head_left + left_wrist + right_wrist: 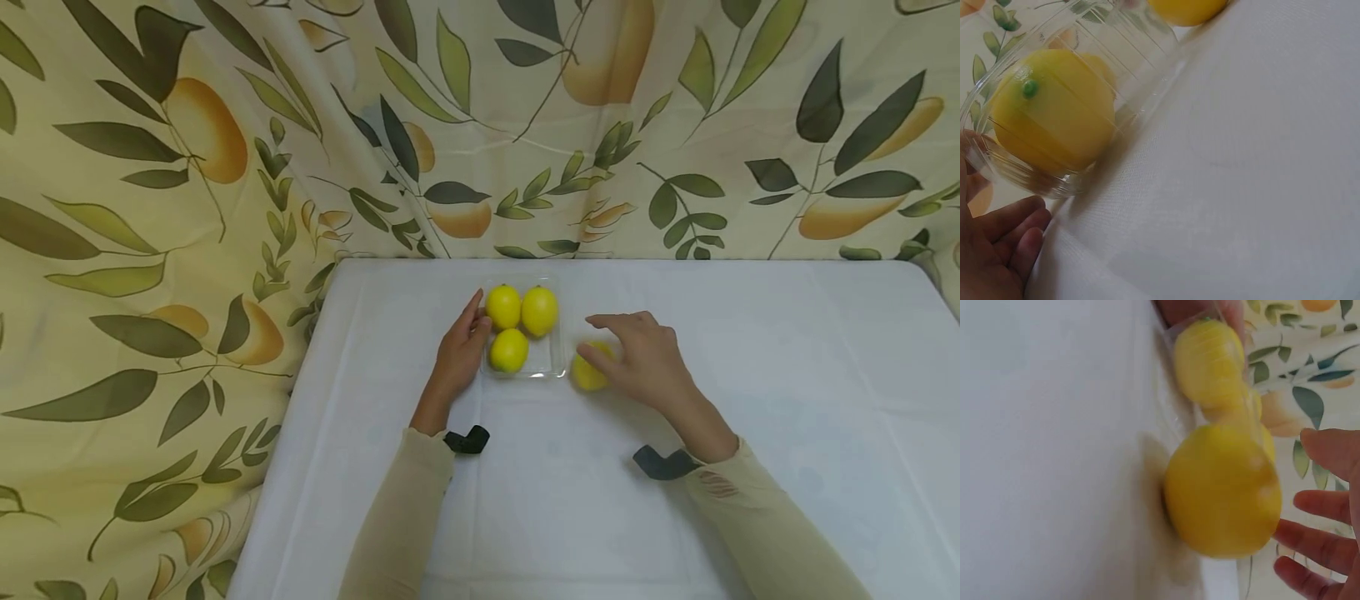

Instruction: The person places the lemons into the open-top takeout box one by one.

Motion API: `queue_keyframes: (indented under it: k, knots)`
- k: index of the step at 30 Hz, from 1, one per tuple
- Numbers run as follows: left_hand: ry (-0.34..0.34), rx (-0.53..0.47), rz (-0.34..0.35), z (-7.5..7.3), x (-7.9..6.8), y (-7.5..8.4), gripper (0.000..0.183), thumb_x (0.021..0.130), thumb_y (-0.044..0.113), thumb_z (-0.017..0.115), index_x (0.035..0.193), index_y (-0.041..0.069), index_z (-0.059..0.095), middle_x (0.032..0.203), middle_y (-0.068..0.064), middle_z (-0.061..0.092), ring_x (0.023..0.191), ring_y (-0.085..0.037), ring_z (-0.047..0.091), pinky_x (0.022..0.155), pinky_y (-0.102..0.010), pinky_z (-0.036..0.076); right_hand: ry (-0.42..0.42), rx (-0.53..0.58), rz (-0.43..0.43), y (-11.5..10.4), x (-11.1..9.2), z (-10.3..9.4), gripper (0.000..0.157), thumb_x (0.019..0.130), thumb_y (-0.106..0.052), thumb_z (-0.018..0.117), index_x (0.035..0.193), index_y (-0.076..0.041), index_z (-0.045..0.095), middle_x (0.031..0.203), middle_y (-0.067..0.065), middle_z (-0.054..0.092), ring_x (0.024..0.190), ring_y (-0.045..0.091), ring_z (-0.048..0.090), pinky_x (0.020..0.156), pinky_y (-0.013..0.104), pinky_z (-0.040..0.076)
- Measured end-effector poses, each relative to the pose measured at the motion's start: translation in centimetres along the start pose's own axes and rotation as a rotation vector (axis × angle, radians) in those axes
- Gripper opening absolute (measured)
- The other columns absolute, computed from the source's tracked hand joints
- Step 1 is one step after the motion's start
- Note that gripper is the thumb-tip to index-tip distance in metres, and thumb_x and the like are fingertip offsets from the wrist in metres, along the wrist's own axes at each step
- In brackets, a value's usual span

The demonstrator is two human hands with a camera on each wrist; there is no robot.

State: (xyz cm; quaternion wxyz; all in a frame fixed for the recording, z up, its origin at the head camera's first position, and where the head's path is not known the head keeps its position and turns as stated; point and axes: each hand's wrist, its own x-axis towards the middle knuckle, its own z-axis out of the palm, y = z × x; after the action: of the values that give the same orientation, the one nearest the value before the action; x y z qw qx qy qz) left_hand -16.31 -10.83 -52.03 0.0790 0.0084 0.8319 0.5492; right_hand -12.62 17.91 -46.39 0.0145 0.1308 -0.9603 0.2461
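Note:
A clear plastic container (557,367) stands on the table with three yellow lemons in it: two at the back (503,307) (540,311) and one at the front left (509,350). My left hand (457,354) rests against the container's left side, its fingers loosely extended. In the left wrist view, a lemon (1054,112) with a green stem dot shows through the clear wall. Just right of the container, a loose lemon (1222,494) lies on the cloth. Over it hovers my right hand (645,358), fingers spread and thumb apart; no grip on the lemon shows.
A white cloth (787,400) covers the table. Behind it and to the left hangs a curtain (300,125) patterned with leaves and orange fruit. Dark wrist straps (467,440) show at both sleeve ends.

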Motion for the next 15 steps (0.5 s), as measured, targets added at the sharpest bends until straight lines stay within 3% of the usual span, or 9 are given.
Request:
queue_keyframes:
  k: [9, 15]
  knots:
    - [0.01, -0.006, -0.002, 0.1, 0.0, -0.2, 0.051, 0.106, 0.053, 0.042, 0.154, 0.057, 0.025, 0.15, 0.008, 0.052, 0.136, -0.017, 0.052, 0.119, -0.048, 0.038, -0.118, 0.033, 0.095, 1.5, -1.0, 0.2, 0.057, 0.095, -0.049, 0.068, 0.137, -0.012, 0.064, 0.128, 0.012, 0.07, 0.114, 0.037, 0.06, 0.093, 0.063, 0.043]
    - [0.004, -0.006, -0.011, 0.1, 0.0, -0.2, 0.05, 0.107, 0.051, 0.041, 0.153, 0.058, 0.025, 0.152, 0.008, 0.051, 0.139, -0.017, 0.05, 0.12, -0.049, 0.036, -0.201, 0.048, 0.139, 1.6, -1.5, 0.3, 0.066, 0.093, -0.059, 0.066, 0.14, -0.013, 0.061, 0.119, 0.016, 0.07, 0.105, 0.034, 0.063, 0.085, 0.05, 0.049]
